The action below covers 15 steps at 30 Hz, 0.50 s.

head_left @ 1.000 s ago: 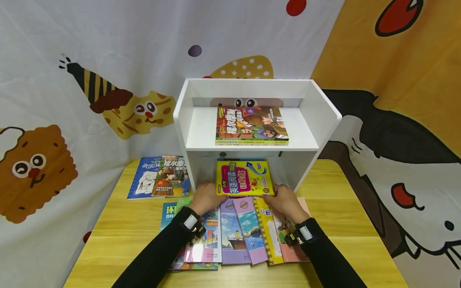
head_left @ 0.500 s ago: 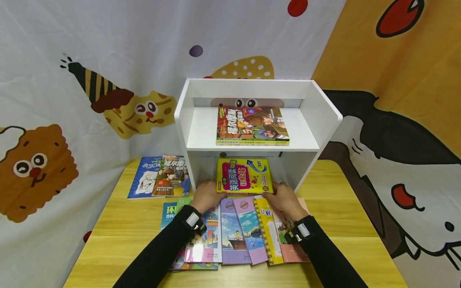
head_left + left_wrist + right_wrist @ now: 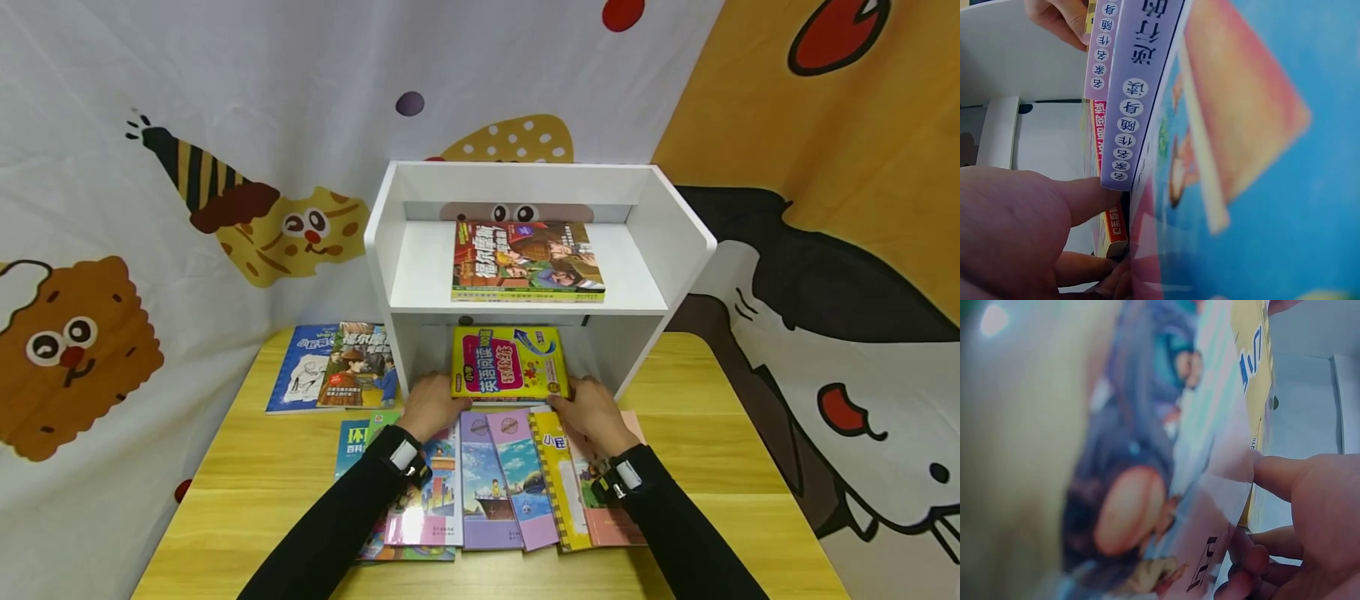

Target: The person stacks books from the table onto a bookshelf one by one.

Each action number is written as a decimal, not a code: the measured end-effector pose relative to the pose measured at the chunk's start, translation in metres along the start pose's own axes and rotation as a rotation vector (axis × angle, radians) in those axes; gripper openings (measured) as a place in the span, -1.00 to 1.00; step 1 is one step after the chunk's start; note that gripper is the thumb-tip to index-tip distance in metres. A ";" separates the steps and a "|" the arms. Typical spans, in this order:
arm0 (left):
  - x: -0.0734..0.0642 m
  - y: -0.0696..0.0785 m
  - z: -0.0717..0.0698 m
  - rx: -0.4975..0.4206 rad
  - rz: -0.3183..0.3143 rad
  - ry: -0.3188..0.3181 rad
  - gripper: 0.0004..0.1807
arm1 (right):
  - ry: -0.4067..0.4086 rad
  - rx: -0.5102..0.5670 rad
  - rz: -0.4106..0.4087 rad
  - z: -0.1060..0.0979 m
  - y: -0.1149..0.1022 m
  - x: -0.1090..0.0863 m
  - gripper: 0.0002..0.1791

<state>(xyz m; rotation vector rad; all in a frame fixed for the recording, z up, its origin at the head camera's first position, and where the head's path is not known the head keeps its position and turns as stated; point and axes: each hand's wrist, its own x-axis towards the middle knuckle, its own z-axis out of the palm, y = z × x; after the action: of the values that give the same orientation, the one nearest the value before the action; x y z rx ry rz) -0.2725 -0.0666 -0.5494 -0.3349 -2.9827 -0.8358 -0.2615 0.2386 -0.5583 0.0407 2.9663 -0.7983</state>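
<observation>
In the head view I see left grip [image 3: 433,407] and right grip [image 3: 596,410] pinching the yellow book [image 3: 510,362], low at the front edge of the white shelf [image 3: 420,275]; uneven pushing may twist it. In the left wrist view, the thumb [image 3: 1088,199] could drag the purple booklets [image 3: 1124,125]. In the right wrist view, slack fingers [image 3: 1277,540] might drop one corner.

Yellow book [image 3: 512,364] lies closed, flat, cover up, in lower bay of white shelf [image 3: 667,229], long edges running about 9 to 3 o'clock. On cover: magenta panel toward 9 o'clock, Chinese lettering across it, curved blue arrow at 1 o'clock. Left hand [image 3: 431,407] holds corner at 8 o'clock, thumb at near edge; right hand [image 3: 596,412] holds corner at 4 o'clock, thumb likewise at near edge.
</observation>
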 end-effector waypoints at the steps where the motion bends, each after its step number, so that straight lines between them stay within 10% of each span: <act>1: 0.000 0.000 0.000 -0.001 -0.006 0.000 -0.70 | 0.001 -0.007 -0.002 0.000 0.000 0.000 -0.38; 15: 0.002 -0.002 0.002 0.050 -0.028 0.019 -0.72 | 0.017 -0.057 -0.036 -0.003 -0.004 0.000 -0.53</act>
<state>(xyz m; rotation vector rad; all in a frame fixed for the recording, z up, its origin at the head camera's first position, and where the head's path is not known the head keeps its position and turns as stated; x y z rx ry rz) -0.2745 -0.0668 -0.5517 -0.2827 -2.9909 -0.7611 -0.2620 0.2362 -0.5539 -0.0090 3.0124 -0.7200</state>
